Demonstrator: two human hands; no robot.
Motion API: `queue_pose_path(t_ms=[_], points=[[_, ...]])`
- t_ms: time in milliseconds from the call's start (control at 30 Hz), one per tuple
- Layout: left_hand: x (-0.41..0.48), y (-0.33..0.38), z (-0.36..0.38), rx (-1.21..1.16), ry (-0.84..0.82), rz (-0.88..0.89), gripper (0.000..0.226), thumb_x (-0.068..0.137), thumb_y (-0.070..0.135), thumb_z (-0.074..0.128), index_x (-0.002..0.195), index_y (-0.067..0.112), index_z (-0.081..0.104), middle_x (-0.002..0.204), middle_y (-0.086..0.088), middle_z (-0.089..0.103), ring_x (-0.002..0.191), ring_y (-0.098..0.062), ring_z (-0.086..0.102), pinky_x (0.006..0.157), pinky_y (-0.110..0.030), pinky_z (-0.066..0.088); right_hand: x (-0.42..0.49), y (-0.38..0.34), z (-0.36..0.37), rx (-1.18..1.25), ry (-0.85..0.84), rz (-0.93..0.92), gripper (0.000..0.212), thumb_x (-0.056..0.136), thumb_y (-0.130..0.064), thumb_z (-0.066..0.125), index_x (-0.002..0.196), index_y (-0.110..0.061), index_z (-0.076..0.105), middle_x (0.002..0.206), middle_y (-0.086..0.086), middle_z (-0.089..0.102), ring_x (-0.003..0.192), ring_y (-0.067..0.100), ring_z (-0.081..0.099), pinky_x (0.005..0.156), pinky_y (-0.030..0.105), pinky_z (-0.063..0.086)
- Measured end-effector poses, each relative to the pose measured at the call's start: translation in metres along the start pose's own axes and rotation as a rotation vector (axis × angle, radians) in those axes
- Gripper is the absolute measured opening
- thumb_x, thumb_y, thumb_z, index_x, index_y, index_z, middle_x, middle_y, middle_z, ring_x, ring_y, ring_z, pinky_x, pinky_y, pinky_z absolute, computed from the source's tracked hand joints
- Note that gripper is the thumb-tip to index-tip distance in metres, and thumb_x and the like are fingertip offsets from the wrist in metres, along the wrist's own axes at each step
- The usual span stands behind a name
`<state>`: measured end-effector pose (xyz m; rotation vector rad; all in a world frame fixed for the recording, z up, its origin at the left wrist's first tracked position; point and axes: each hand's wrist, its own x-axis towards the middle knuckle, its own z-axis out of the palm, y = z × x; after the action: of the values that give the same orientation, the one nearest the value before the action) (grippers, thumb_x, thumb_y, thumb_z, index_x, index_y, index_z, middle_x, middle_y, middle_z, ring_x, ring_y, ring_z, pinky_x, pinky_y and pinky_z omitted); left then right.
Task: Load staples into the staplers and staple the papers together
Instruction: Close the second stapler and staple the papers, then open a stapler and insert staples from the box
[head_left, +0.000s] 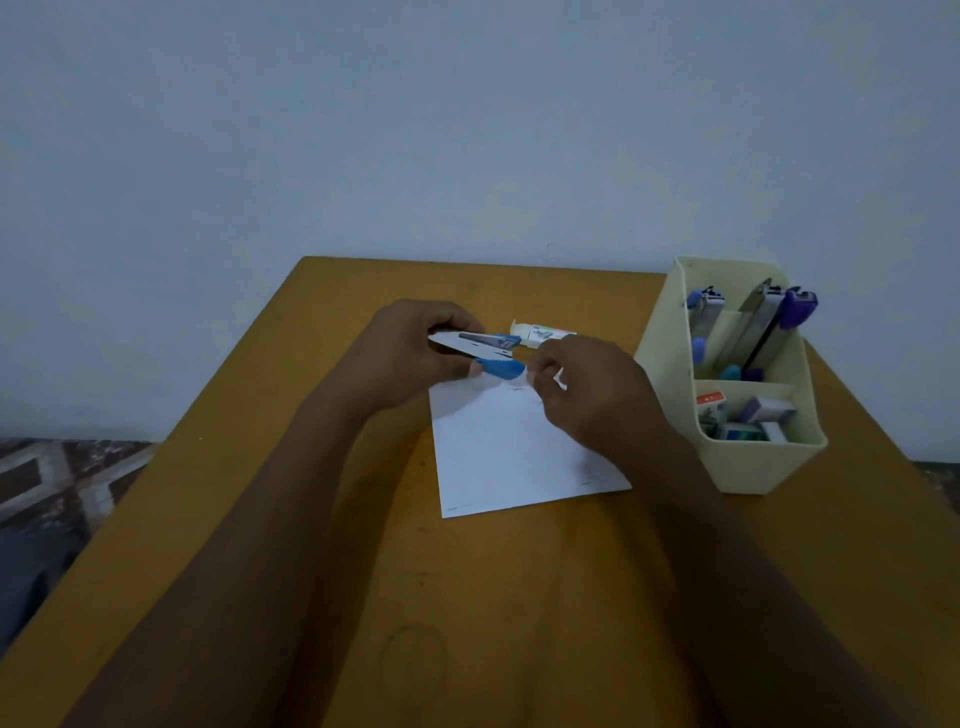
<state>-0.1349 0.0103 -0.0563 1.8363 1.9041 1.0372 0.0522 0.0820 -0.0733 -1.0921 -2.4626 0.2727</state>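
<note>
My left hand (410, 353) grips a blue stapler (488, 356) with its top swung up, held a little above the far edge of the white papers (514, 447). The papers lie flat on the yellow-brown table (363, 571). My right hand (587, 395) is at the stapler's blue tip with fingers curled and pinched together; whatever they pinch is too small to make out. A small white staple box (540, 332) lies just behind the hands.
A cream organiser bin (753, 467) stands at the right edge of the table. Its back section holds several staplers (753, 327) upright, and its front section holds small staple boxes (748, 415). A pale wall rises behind the table. Patterned floor shows at the left.
</note>
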Motion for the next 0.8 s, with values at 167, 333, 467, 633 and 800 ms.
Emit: queue_pose_path(t_ms=[167, 333, 467, 633, 800], points=[[0.002, 0.035, -0.011, -0.065, 0.062, 0.002, 0.027, 0.071, 0.012, 0.082, 0.093, 0.019, 0.067, 0.089, 0.008, 0.070, 0.075, -0.002, 0.067, 0.066, -0.022, 0.057, -0.015, -0.005, -0.037, 0.067, 0.072, -0.016, 0.011, 0.087, -0.020, 0.058, 0.093, -0.019, 0.066, 0.095, 0.001, 0.066, 0.087, 0.016, 0.058, 0.074, 0.032, 0.049], [0.010, 0.078, -0.014, -0.072, 0.152, 0.080, 0.030, 0.067, 0.024, 0.085, 0.091, 0.024, 0.068, 0.085, 0.009, 0.070, 0.070, 0.000, 0.063, 0.063, -0.011, 0.049, -0.032, 0.010, -0.094, 0.165, 0.264, 0.014, 0.007, 0.085, -0.018, 0.062, 0.080, -0.023, 0.065, 0.071, -0.018, 0.056, 0.068, 0.003, 0.053, 0.064, 0.017, 0.040], [0.018, 0.112, -0.008, -0.143, 0.187, 0.167, 0.030, 0.071, 0.018, 0.082, 0.097, 0.025, 0.068, 0.082, 0.011, 0.069, 0.072, 0.000, 0.063, 0.073, -0.018, 0.054, -0.043, 0.031, -0.123, 0.162, 0.330, 0.076, 0.007, 0.087, -0.017, 0.061, 0.092, -0.017, 0.066, 0.085, -0.005, 0.063, 0.079, 0.010, 0.057, 0.069, 0.016, 0.042], [0.034, 0.161, 0.012, -0.084, 0.113, 0.307, 0.035, 0.075, 0.015, 0.078, 0.104, 0.025, 0.062, 0.094, 0.007, 0.069, 0.084, -0.007, 0.065, 0.080, -0.023, 0.055, -0.051, 0.066, -0.137, 0.113, 0.398, 0.180, 0.023, 0.085, -0.018, 0.065, 0.108, -0.018, 0.062, 0.109, 0.001, 0.062, 0.096, 0.011, 0.051, 0.080, 0.024, 0.038], [0.049, 0.185, 0.035, 0.102, 0.061, 0.387, 0.035, 0.079, 0.019, 0.075, 0.111, 0.022, 0.060, 0.100, 0.006, 0.067, 0.090, -0.005, 0.060, 0.076, -0.016, 0.048, -0.052, 0.086, -0.129, 0.095, 0.331, 0.260, 0.040, 0.084, -0.019, 0.065, 0.122, -0.018, 0.054, 0.126, 0.004, 0.054, 0.111, 0.020, 0.046, 0.088, 0.028, 0.036]])
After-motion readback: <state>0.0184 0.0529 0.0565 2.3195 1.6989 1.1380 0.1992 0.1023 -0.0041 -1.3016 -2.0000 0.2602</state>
